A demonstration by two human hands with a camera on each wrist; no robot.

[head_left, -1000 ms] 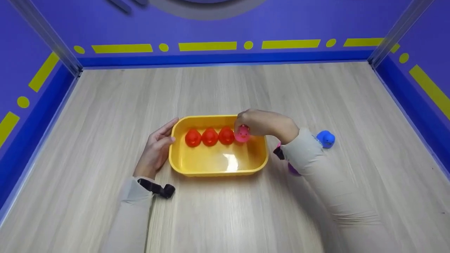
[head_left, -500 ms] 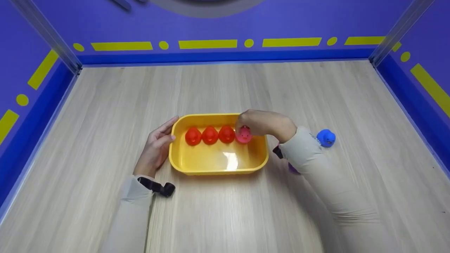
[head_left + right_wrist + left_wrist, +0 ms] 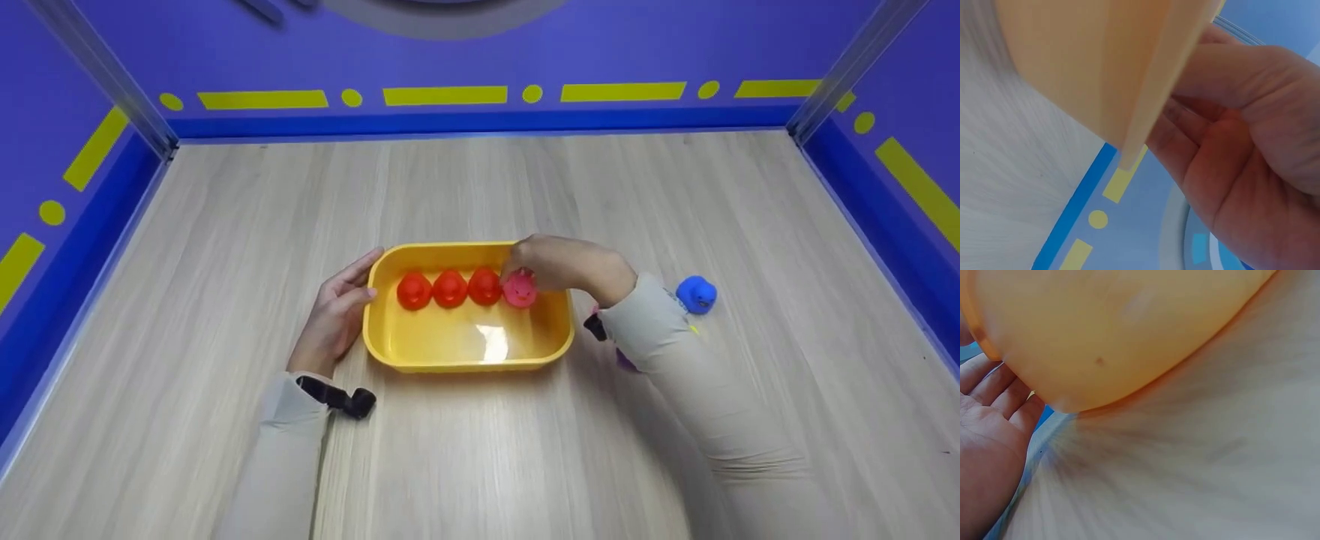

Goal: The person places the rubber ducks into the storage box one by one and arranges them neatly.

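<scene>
A yellow plastic bin (image 3: 469, 366) stands on the wooden table. Three red rubber ducks (image 3: 450, 289) sit in a row along its back half. My left hand (image 3: 330, 319) holds the bin's left end, thumb on the rim and fingers along the outside wall; the left wrist view shows this hand (image 3: 994, 422) against the wall. Inside the bin, my right hand (image 3: 551, 262) pinches a pink rubber duck (image 3: 520, 289) from above, at the right end of the red row. From the right wrist, the bin wall (image 3: 1084, 62) hides the fingertips and the duck.
A blue rubber duck (image 3: 697, 295) sits on the table right of my right sleeve. Part of a purple object (image 3: 626, 361) and a bit of pink show beside that sleeve, mostly hidden. Blue-purple walls (image 3: 480, 60) with yellow marks enclose the table's back and sides.
The pink duck has shifted slightly toward me, in line with the red ducks, with my right hand still on it. My left hand stays at the bin. A yellow bit now shows near the right sleeve.
</scene>
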